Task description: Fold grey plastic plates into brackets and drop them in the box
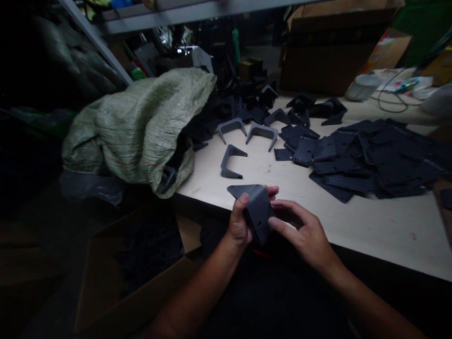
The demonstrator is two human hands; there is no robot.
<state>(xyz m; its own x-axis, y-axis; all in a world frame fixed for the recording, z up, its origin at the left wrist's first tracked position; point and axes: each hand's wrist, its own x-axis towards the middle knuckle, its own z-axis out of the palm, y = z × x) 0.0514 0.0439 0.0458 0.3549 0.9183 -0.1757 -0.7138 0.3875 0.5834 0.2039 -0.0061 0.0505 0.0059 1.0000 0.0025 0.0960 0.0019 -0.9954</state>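
A dark grey plastic bracket is held up just off the table's front edge, its flat face with a small slot toward me. My left hand is closed around its left side, thumb on the front and fingertips showing behind the far edge. On the right edge, my right hand has its thumb against the bracket and its fingers curled behind. What the right fingertips touch is partly hidden. Beyond my hands lie loose U-shaped brackets on the pale table.
Flat black ribbed plates form a pile at the right. A green woven sack holding dark parts leans over the table's left end. Below it stands an open cardboard box with dark contents. A large carton stands behind.
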